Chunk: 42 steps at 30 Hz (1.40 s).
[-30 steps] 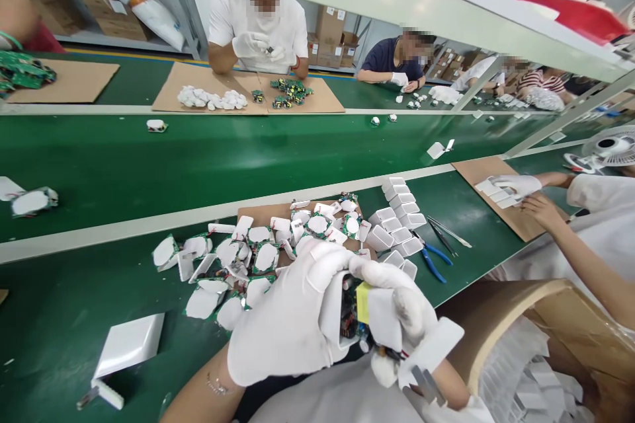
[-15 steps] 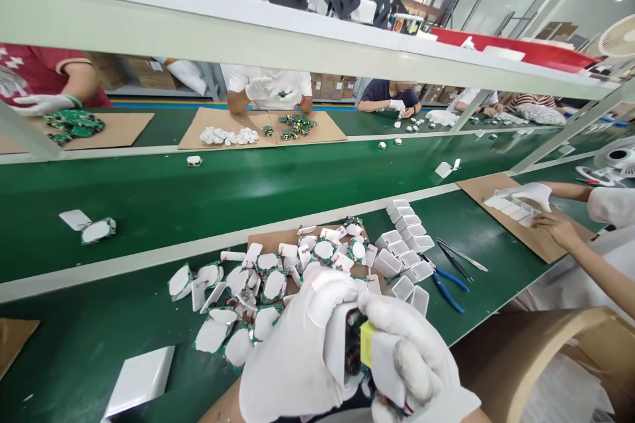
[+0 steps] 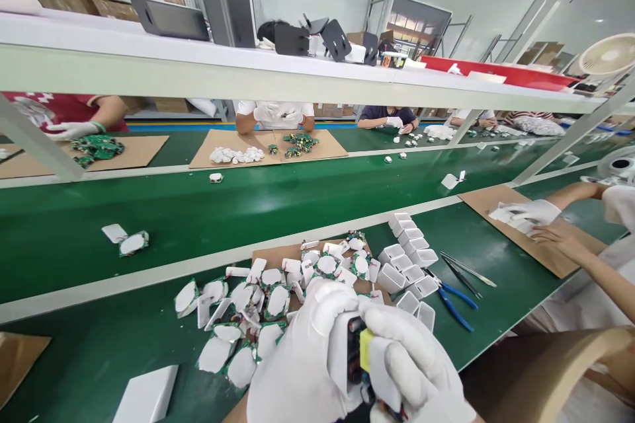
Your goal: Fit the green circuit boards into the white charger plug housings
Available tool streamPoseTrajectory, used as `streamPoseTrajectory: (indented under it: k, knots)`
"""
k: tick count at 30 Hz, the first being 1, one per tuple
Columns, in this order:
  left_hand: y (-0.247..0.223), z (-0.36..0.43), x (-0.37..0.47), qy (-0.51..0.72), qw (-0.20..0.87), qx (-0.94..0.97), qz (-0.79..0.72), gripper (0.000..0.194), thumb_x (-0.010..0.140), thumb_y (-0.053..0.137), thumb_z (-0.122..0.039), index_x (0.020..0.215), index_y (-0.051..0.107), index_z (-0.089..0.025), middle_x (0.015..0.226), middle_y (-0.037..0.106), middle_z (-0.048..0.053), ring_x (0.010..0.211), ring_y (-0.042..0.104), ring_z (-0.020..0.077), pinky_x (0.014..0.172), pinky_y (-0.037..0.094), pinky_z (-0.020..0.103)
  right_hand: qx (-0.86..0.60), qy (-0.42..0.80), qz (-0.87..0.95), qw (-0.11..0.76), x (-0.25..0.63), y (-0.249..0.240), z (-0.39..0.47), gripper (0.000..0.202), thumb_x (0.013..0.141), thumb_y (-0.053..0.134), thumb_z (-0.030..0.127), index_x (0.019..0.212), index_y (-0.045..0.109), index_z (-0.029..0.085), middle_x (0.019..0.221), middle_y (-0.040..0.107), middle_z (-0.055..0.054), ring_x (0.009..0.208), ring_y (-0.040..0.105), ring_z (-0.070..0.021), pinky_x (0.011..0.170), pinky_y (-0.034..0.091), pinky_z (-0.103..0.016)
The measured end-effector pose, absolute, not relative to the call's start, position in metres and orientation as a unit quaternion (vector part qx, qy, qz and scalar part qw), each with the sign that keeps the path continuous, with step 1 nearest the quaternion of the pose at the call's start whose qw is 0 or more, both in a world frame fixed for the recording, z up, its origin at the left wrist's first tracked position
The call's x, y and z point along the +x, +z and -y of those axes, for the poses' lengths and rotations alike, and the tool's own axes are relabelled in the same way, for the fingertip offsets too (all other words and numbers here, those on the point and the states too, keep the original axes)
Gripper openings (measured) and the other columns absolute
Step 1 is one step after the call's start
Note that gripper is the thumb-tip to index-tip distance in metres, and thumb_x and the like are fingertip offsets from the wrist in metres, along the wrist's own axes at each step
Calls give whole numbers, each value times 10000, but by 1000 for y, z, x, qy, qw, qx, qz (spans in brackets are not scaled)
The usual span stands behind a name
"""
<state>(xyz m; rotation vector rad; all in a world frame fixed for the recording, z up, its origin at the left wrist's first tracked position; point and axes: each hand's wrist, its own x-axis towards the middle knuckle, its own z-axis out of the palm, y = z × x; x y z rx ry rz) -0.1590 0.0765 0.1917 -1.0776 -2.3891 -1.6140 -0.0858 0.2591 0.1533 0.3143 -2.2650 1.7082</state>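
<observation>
Left hand's (image 3: 302,360) grip is clamped on a white housing (image 3: 338,351), right's (image 3: 421,360) on a circuit board (image 3: 366,350) not fully in, at worktop's (image 3: 124,337) near edge. Loose boards (image 3: 278,302), hollow housings (image 3: 391,277) lie beyond, unjoined.

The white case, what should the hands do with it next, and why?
Perhaps ease the board gently into the case: the left hand grips the case, the right hand holds the board at its opening, and the yellow part sticks out.
</observation>
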Motion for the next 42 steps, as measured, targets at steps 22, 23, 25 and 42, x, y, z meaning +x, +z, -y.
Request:
streamPoseTrajectory:
  k: [22,23,25,42]
  knots:
    - [197,-80,-157,-487,90,-382,780,499,699,628,-219,1154,429,-265,1047,575,65,905,651,232,746,595,394,129,599,777,146,-87,169,-261,348,947,554,335,1293,595,324,1137,714,-92,1073,696,-281,821,640,-361]
    - [197,-80,-157,-489,82,-377,782,491,703,632,-214,1148,432,-273,1053,572,58,912,649,226,755,593,391,123,588,785,155,-85,166,-263,349,938,570,339,1284,609,318,1220,683,-94,1137,666,-288,868,625,-370]
    - [196,-78,-157,-492,72,-381,780,505,703,641,-204,1154,428,-283,1071,569,52,945,640,226,788,586,393,129,575,792,158,-83,161,-268,358,927,591,337,1284,617,322,1315,638,-85,1195,632,-290,971,571,-396]
    - [185,-80,-171,-440,106,-452,769,530,697,619,-176,1188,424,-217,1118,543,122,1038,597,283,853,566,449,304,472,819,118,-125,202,-276,327,852,618,471,1151,662,346,1343,634,-24,1283,560,-311,1085,418,-530]
